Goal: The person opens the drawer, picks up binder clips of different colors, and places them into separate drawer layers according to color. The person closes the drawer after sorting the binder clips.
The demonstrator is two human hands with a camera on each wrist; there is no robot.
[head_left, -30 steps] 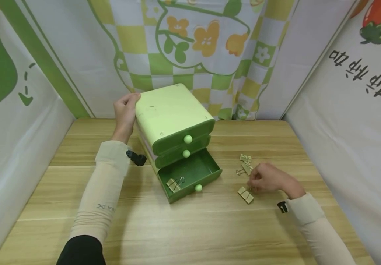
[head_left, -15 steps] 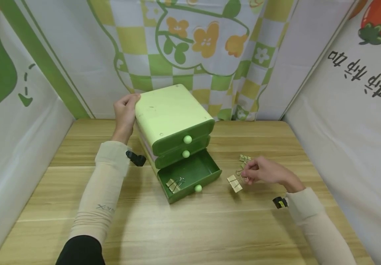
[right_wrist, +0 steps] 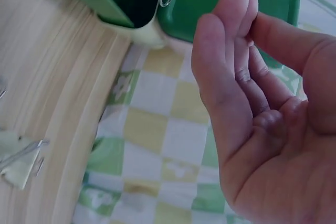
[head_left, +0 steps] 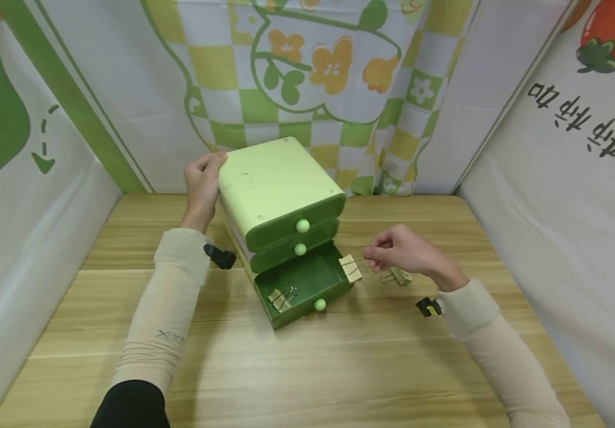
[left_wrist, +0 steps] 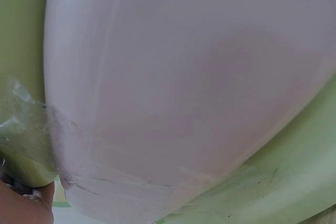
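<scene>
A small light-green drawer cabinet (head_left: pixel 281 184) with dark green fronts stands on the table, its bottom drawer (head_left: pixel 313 270) pulled out. My left hand (head_left: pixel 202 184) grips the cabinet's rear left top corner; in the left wrist view only part of it shows at the lower left. Between thumb and fingertips, my right hand (head_left: pixel 406 252) pinches a pale yellow binder clip (head_left: pixel 350 268) by its wire handle. That clip is above the drawer's right edge. Another binder clip (head_left: pixel 281 299) lies in the drawer's front left corner. A further binder clip (head_left: pixel 399 276) lies on the table below the right hand.
The wooden table (head_left: pixel 286 380) runs back to a checkered curtain (head_left: pixel 329 113). White printed cloth walls (head_left: pixel 564 178) stand at both sides. The two upper drawers with round knobs (head_left: pixel 303 226) are closed above the pulled-out one.
My right hand has lifted a binder clip off the table and carried it left and away from me to the drawer's right edge. The left hand has stayed at the cabinet's corner.
</scene>
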